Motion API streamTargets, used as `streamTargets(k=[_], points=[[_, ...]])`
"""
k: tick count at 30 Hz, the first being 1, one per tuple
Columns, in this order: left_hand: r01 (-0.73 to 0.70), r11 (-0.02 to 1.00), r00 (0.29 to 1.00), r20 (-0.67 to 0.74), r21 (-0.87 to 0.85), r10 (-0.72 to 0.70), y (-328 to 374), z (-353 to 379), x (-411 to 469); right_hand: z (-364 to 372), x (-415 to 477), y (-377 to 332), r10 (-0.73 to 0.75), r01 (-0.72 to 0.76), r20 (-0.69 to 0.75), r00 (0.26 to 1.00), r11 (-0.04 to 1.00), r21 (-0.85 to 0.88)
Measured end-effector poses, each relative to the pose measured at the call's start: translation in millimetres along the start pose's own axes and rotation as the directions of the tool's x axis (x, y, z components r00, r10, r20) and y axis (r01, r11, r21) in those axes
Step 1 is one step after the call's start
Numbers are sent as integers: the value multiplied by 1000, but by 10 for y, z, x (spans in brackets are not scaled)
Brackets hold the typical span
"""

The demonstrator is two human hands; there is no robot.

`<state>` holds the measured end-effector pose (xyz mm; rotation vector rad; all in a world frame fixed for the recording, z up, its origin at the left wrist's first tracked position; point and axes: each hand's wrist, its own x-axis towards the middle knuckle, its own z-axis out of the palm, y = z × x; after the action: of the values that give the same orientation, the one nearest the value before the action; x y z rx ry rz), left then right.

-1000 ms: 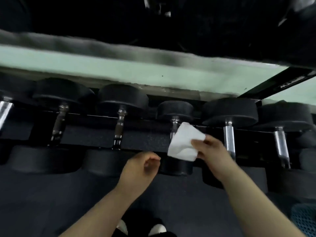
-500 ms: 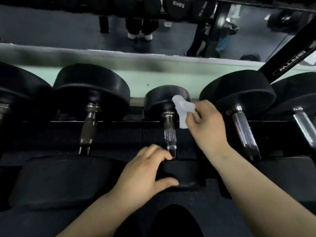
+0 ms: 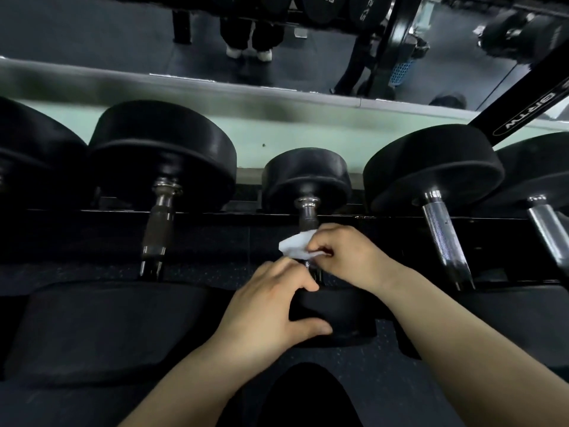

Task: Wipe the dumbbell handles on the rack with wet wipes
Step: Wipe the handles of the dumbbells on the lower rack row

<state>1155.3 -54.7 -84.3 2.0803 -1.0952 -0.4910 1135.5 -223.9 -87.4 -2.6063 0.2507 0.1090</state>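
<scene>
Far left: a black dumbbell head [image 3: 30,167], cut off by the frame edge. Next to it, a large dumbbell [image 3: 163,155] lies across the rack rail [image 3: 77,217], with a dark, dull handle [image 3: 157,232] running toward the camera.

Centre: the small dumbbell [image 3: 308,177], lying the same way between its bigger neighbours. Its chrome handle [image 3: 308,215] shows only near the far head; the rest is covered.

Left hand [image 3: 271,306]: grips the near head [image 3: 338,312] of the small dumbbell, fingers curled over the top edge and thumb pressed along the front face.

Wet wipe [image 3: 295,246]: white and crumpled, wrapped against the middle of the small dumbbell's handle, one corner sticking out to the left.

Right hand [image 3: 348,254]: fingers curled tight round the wipe and the handle beneath it, knuckles up. It sits just beyond the left hand's fingertips.

Right of centre: a larger dumbbell with a bright knurled chrome handle [image 3: 443,238], untouched. Beside it, another chrome handle [image 3: 551,229] is partly out of frame.

Upper right: a black rack upright [image 3: 523,109] with white lettering rises at a slant. Behind the row, a wall mirror [image 3: 92,32] reflects dark floor and a pair of legs in white shoes.
</scene>
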Motion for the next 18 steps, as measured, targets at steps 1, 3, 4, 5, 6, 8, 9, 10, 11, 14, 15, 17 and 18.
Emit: streamTargets(k=[1, 3, 4, 5, 6, 8, 9, 10, 11, 14, 15, 17, 18], points=[[-1, 1000, 1000, -4, -3, 1, -1, 2, -3, -7, 53, -9, -10, 10, -33, 999, 1000, 2], [-4, 1000, 1000, -11, 2, 4, -8, 9, 1, 7, 199, -9, 1, 0, -145, 989, 1000, 6], [-8, 1000, 1000, -14, 10, 8, -12, 16, 0, 13, 268, -1, 33, -30, -202, 979, 999, 16], [-12, 1000, 1000, -18, 14, 13, -14, 19, -3, 15, 317, -4, 68, -60, -250, 966, 997, 41], [-18, 1000, 1000, -25, 12, 19, -21, 25, -4, 20, 339, 1, 95, -75, -274, 957, 994, 81], [-25, 1000, 999, -33, 6, 26, -32, 33, -8, 7, 260, -3, 91, -64, -225, 970, 990, 124], [-27, 1000, 999, -32, 6, 27, -31, 33, -11, 8, 182, -8, 61, -45, -152, 987, 993, 105], [-26, 1000, 999, -29, 8, 27, -32, 34, -15, 23, 103, -4, 23, -18, -67, 997, 997, 79], [-25, 1000, 999, -25, 13, 25, -33, 34, -15, 36, 37, -4, -7, 6, 8, 1000, 998, 59], [-24, 999, 1000, -19, 22, 25, -28, 38, -18, 7, 46, -22, -14, 11, 48, 999, 998, 56], [-27, 999, 999, -19, 23, 28, -32, 38, -22, 0, 110, -32, 1, -1, -11, 1000, 998, 67], [-36, 999, 999, -19, 27, 36, -37, 43, -36, 3, 249, -40, 63, -43, -170, 983, 992, 121], [-42, 999, 999, -27, 28, 43, -44, 49, -43, 19, 300, -38, 91, -59, -231, 969, 988, 142]])
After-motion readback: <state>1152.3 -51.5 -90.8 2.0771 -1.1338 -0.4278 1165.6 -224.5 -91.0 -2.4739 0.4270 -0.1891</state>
